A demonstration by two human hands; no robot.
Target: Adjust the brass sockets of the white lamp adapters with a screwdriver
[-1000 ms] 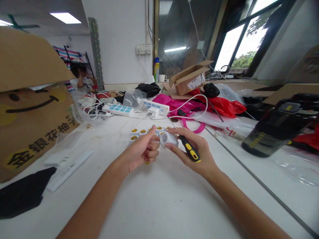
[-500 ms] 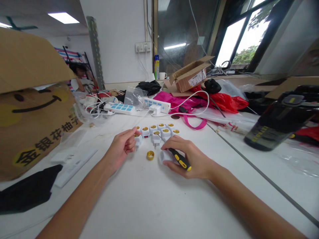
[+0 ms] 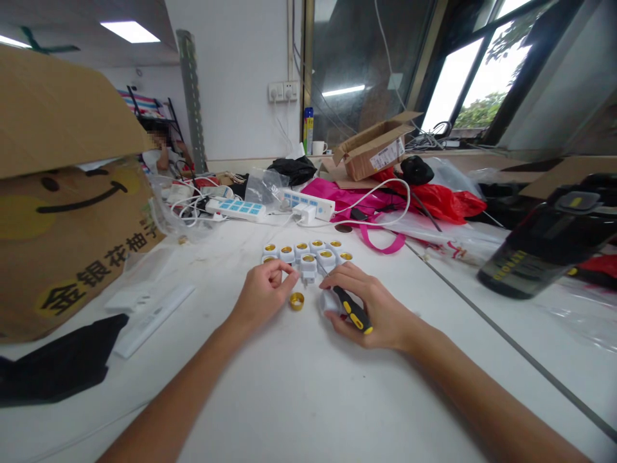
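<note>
My right hand (image 3: 371,308) rests on the white table, closed on a black-and-yellow screwdriver (image 3: 351,308) and a white socket body (image 3: 330,301) under its fingers. My left hand (image 3: 265,292) is curled with thumb and forefinger pinched near the group of several white lamp-socket adapters (image 3: 308,254) with brass insides. What the pinch holds, if anything, is too small to tell. A loose brass ring (image 3: 296,300) lies on the table between the two hands.
A large cardboard box with a smiley (image 3: 67,218) stands at left, with white power strips (image 3: 149,312) and black cloth (image 3: 53,366) before it. Power strips and cables (image 3: 241,209), pink and red bags (image 3: 424,199), a small carton (image 3: 373,151) lie behind. A dark bottle (image 3: 544,241) lies right. A person sits far left.
Both hands came down from mid-air to the table. The brass ring now lies loose between them, and my left hand reached to the adapter group then drew back pinched.
</note>
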